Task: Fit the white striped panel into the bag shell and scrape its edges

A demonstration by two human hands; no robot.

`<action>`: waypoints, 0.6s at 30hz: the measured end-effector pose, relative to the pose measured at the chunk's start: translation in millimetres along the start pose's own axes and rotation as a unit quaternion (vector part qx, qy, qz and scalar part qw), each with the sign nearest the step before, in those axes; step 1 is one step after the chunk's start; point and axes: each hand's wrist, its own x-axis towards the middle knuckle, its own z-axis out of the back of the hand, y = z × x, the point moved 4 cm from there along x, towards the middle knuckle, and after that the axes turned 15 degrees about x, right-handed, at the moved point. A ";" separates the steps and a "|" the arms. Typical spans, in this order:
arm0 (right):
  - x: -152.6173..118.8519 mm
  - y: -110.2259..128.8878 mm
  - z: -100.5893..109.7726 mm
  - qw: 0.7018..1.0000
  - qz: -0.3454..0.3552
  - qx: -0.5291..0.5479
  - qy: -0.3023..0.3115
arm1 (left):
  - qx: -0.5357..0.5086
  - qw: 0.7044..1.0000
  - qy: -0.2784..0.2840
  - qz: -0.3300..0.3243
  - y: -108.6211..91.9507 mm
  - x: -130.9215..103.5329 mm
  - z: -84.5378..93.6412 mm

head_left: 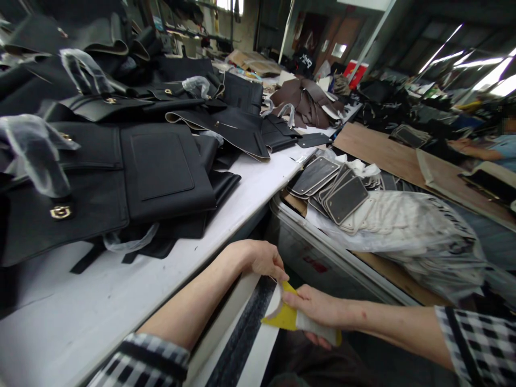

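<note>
Yellow-and-white sponge pad [291, 317] clenched in right hand [318, 312], fingers wrapped round it, below white table [121, 290] edge. Left hand [264, 260] pinches pad's upper white edge, fingertips closed. Pad partly hidden by fingers. Black strip [245, 328] beneath, lower end cut off. Two hands, one pad; black bags [161, 172] piled on table, uncountable.

One head-worn camera looks forward and down, close above the white table [250, 193], facing along its far edge.
</note>
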 end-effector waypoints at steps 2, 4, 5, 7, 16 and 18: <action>-0.5 -5.8 -6.9 0.999 -0.010 0.026 -0.015 | 0.010 1.000 -0.021 0.019 -0.6 -4.5 1.3; -1.1 -11.1 -14.6 0.998 -0.011 0.051 -0.023 | 0.023 0.998 -0.035 0.042 -5.6 -7.1 2.5; -1.4 -13.2 -18.4 0.998 -0.006 0.065 -0.026 | 0.030 0.997 -0.039 0.056 -9.2 -7.6 3.0; -2.0 -16.8 -25.9 0.995 0.001 0.096 -0.030 | 0.044 0.994 -0.044 0.088 -17.1 -7.3 3.4; -2.5 -22.6 -49.5 0.987 -0.006 0.162 -0.004 | 0.068 0.980 -0.019 0.187 -39.6 -2.6 5.0; -4.1 -34.3 -50.6 0.987 -0.001 0.162 0.016 | 0.063 0.976 -0.010 0.209 -41.6 -2.5 5.9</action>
